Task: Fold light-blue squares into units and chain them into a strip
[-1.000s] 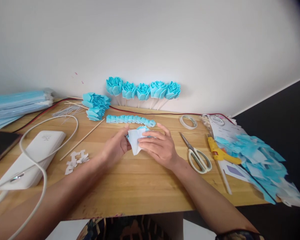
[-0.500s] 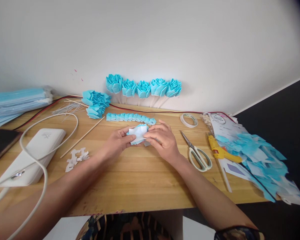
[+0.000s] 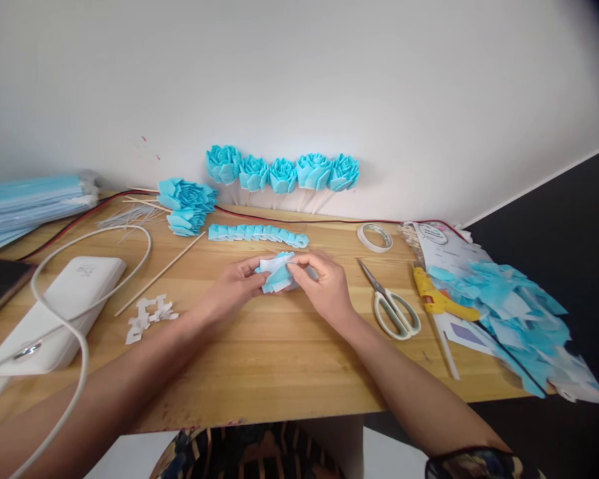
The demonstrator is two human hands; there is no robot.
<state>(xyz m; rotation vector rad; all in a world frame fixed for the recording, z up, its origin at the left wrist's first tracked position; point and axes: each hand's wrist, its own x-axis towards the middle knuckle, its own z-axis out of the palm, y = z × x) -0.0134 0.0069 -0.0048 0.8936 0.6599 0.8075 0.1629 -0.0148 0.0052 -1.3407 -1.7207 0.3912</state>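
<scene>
Left hand (image 3: 237, 283): fingers clamped on blue-and-white sheets (image 3: 279, 275), held over the middle of the bench (image 3: 259, 386). Right hand (image 3: 324, 279): thumb and forefinger pinched on the sheets' right side, other fingers curled. Pleated blue strip (image 3: 257, 233) lies just beyond the sheets, along the back edge. Five blue flowers (image 3: 282, 176) lean on the wall (image 3: 299, 80) at the back edge, more flowers (image 3: 184, 194) lie toward the back left corner. Scissors (image 3: 385, 294) right of right hand, tape (image 3: 374, 248) nearer back edge. Glue gun (image 3: 432, 299) and blue scraps (image 3: 522, 313) by right edge, power bank (image 3: 87, 283) toward front left corner
</scene>
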